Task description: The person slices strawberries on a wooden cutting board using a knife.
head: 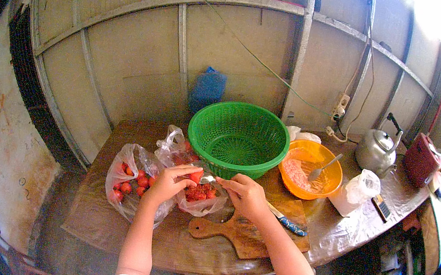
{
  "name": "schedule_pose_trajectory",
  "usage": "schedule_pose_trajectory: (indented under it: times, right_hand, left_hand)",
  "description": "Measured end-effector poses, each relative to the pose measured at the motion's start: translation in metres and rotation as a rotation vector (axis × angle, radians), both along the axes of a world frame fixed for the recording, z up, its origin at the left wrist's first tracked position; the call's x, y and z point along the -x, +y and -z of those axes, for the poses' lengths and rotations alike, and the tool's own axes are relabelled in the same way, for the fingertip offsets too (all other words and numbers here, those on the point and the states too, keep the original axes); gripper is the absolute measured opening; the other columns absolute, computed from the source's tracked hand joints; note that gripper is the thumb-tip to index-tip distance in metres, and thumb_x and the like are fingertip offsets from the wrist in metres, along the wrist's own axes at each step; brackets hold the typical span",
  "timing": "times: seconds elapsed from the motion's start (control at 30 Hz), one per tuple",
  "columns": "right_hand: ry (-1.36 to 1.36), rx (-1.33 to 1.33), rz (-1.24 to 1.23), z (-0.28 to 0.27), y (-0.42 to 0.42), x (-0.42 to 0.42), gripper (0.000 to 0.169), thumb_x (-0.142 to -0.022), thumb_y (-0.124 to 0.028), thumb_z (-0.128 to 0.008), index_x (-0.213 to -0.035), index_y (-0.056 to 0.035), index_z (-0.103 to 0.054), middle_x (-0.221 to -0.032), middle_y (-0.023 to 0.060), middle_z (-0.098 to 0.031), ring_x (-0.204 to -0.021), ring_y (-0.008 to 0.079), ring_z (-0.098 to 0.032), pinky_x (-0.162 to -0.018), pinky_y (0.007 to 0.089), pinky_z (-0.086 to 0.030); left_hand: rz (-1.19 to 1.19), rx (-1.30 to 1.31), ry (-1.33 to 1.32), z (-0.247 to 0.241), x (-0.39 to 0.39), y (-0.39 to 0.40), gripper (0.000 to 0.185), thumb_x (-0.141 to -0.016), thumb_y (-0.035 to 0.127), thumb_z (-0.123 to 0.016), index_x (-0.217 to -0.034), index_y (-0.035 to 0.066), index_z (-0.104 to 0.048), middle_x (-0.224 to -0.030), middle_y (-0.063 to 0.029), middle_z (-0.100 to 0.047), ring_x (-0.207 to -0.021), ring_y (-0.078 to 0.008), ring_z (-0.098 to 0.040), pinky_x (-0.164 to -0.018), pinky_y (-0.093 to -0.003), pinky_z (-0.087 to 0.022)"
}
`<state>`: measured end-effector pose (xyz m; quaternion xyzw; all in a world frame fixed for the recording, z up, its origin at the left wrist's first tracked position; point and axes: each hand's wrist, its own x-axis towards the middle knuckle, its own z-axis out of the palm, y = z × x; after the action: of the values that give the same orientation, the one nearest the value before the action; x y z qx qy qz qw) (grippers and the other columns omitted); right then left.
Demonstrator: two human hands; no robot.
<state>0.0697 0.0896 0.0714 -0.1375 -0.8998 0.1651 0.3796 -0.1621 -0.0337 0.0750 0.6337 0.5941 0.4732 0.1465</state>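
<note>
My left hand point(173, 181) pinches a red tomato piece point(196, 176) between thumb and fingers. In my right hand point(245, 192) is a small metal spoon point(209, 179), its bowl close to the tomato piece; whether they touch I cannot tell. Beneath both hands, an open clear plastic bag point(201, 208) holds red tomato pulp point(200, 192). Another clear bag point(131, 158), with several whole tomatoes point(142, 181), lies by my left forearm. A wooden cutting board point(246, 237) is partly covered by my right forearm. A knife with a blue patterned handle point(291, 225) rests on it.
Just beyond my hands stands a green plastic basket point(241, 109). Right of it, an orange bowl point(330, 181) contains pink minced mixture point(297, 173) and a spoon point(324, 168). Farther right are a white plastic bag point(353, 195), a calculator point(381, 207) and a metal kettle point(374, 153).
</note>
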Motion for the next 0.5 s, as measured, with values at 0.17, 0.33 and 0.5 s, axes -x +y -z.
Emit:
schedule_pose_trajectory:
  times: [0.17,0.33,0.5]
  right_hand:
    - [-0.018,-0.045,-0.005,-0.008,0.002,-0.005,0.033,-0.082,-0.006,-0.068,-0.112,-0.0184,-0.075,-0.081,0.0079,-0.062,-0.074,0.0293,-0.063,-0.065,0.0402,-0.053]
    - [-0.016,-0.039,0.034,-0.014,0.004,-0.01,0.031,-0.081,-0.006,-0.069,-0.11,-0.0176,-0.075,-0.079,0.0079,-0.061,-0.074,0.0295,-0.063,-0.064,0.0403,-0.053]
    - [0.019,-0.029,0.036,-0.007,0.001,-0.005,0.033,-0.08,-0.006,-0.069,-0.109,-0.0176,-0.075,-0.078,0.0077,-0.06,-0.074,0.0295,-0.063,-0.065,0.0403,-0.053]
  left_hand:
    - [-0.007,-0.03,0.075,0.003,0.002,0.0,0.039,-0.082,0.004,-0.074,-0.121,0.006,-0.07,-0.124,-0.0109,-0.069,-0.115,-0.0228,-0.063,-0.101,-0.0344,-0.049]
    - [-0.074,0.015,0.08,-0.005,0.002,-0.006,0.038,-0.083,0.006,-0.074,-0.12,0.007,-0.07,-0.124,-0.0113,-0.068,-0.115,-0.025,-0.063,-0.1,-0.0352,-0.049]
    - [-0.026,-0.031,0.19,-0.002,0.001,-0.002,0.038,-0.082,0.006,-0.073,-0.12,0.007,-0.07,-0.123,-0.0109,-0.069,-0.114,-0.0263,-0.064,-0.1,-0.0362,-0.049]
